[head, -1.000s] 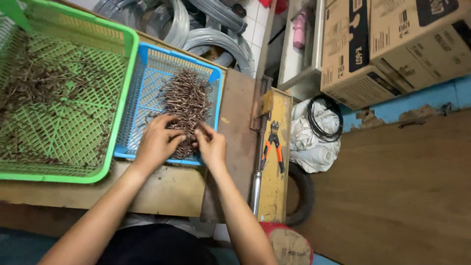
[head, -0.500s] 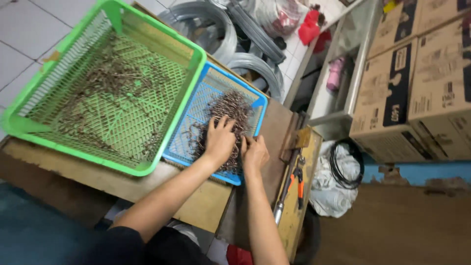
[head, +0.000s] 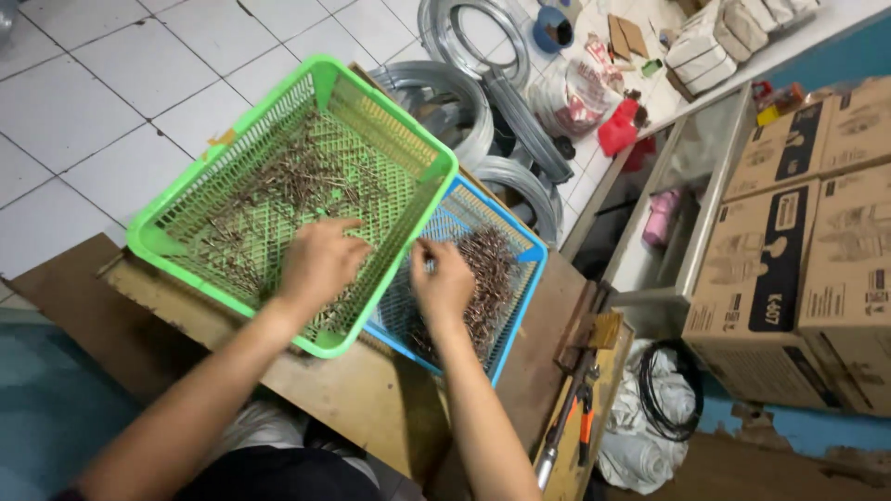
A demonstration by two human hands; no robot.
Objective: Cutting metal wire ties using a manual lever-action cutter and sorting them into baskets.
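Observation:
My left hand (head: 317, 264) hovers inside the green plastic basket (head: 306, 93), fingers curled over the scattered brown metal pieces (head: 288, 186); whether it holds any I cannot tell. My right hand (head: 444, 283) sits over the blue plastic tray (head: 524, 306), pinching a small thin metal piece between fingertips. A pile of brown metal pieces (head: 487, 278) lies in the blue tray just right of that hand. Both baskets rest on a wooden bench (head: 362, 399).
Pliers with orange handles (head: 583, 408) and a metal tool lie on the bench's right edge. Coils of grey wire (head: 464, 102) lie on the tiled floor behind. Cardboard boxes (head: 807, 269) stand at the right, a metal shelf (head: 687, 213) beside them.
My left hand moved from the blue tray's pile over into the green basket. My right hand lifted off the pile with a piece. The camera view swung left.

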